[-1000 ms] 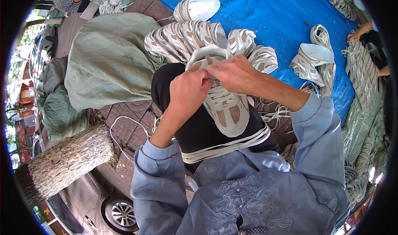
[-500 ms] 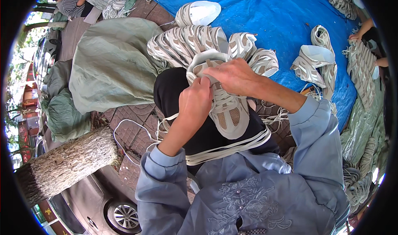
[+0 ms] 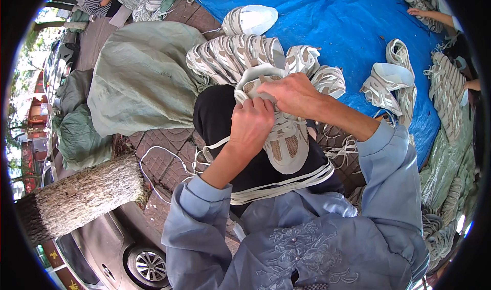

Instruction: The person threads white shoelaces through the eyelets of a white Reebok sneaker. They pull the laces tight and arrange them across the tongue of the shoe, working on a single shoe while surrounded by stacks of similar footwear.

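A beige and white sneaker (image 3: pixel 286 154) rests across my lap, its toe toward me and its opening away. White laces cross its front below my hands. My left hand (image 3: pixel 252 120) is closed at the left side of the lacing; what its fingertips pinch is hidden. My right hand (image 3: pixel 296 96) grips the sneaker's upper near the tongue, its index finger bent over the eyelet edge. A bundle of loose white shoelaces (image 3: pixel 281 186) lies over my thighs, below the toe.
Beyond my knees, a row of similar sneakers (image 3: pixel 232 57) lies by a blue tarp (image 3: pixel 337 24). More shoes (image 3: pixel 386 83) lie to the right. A grey-green cloth sack (image 3: pixel 143 80) and a tree trunk (image 3: pixel 87 198) are at left. A co-worker's hand (image 3: pixel 419 13) shows at upper right.
My left hand has shifted right and slightly down over the lacing, its fingers now more curled. My right hand has barely moved. At upper right, a co-worker's arm now reaches over the tarp.
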The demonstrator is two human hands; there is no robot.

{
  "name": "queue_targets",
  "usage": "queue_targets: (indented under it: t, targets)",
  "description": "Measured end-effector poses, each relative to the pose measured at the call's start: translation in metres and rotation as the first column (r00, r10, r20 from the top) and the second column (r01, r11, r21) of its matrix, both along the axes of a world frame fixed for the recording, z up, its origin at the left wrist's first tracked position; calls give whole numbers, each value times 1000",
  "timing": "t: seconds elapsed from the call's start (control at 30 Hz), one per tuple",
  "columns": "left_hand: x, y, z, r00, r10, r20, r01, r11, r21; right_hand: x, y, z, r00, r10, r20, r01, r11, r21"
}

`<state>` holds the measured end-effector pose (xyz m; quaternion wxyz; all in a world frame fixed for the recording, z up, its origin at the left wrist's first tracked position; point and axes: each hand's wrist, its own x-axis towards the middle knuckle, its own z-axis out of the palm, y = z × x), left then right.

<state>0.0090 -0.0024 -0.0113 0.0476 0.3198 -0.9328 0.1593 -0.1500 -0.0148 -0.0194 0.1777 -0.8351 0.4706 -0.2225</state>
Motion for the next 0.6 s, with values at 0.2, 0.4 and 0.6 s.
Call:
queue_targets:
  t: [0.2,0.4,0.6]
  targets:
    - [-1,0,-3,989,-50,-139,36,995,-98,5,5,-18,999,26,22,-21,983,-181]
    - [3,-8,-3,986,-141,-87,131,985,-113,9,-2,-14,999,35,-35,-39,992,-119]
    - [17,-15,18,979,-179,-97,176,983,-43,8,-7,15,994,84,-63,-89,993,-83]
